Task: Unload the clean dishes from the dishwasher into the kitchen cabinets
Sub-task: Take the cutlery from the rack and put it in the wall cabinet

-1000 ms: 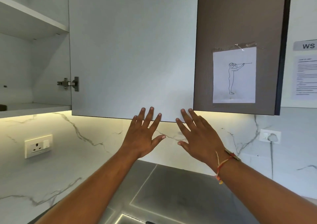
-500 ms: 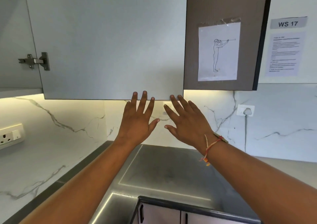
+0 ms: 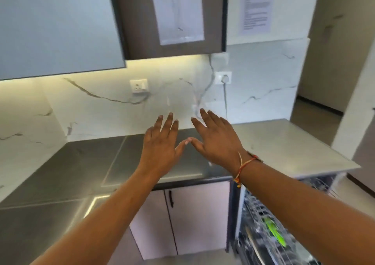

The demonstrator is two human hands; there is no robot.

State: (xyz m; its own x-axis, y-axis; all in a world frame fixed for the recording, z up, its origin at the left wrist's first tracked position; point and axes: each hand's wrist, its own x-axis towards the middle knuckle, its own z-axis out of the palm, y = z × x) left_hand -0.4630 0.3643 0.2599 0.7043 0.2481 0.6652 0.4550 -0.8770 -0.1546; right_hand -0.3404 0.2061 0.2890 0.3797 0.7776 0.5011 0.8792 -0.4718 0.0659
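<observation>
Pale cabinet door [image 3: 56, 27] juts out upper left; dishwasher rack [image 3: 255, 214] lies open lower right.

Two hands: left hand [image 3: 160, 147], right hand [image 3: 218, 141]; two wall sockets [image 3: 139, 86]; two taped sheets [image 3: 179, 11] at 12 o'clock; one dishwasher [image 3: 255, 214] (contents blurred) at 5 o'clock.

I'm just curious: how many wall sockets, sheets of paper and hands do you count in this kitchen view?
Wall sockets: 2, left socket and right socket
Paper sheets: 2, door sheet and wall sheet
Hands: 2, left hand and right hand
Total: 6
</observation>
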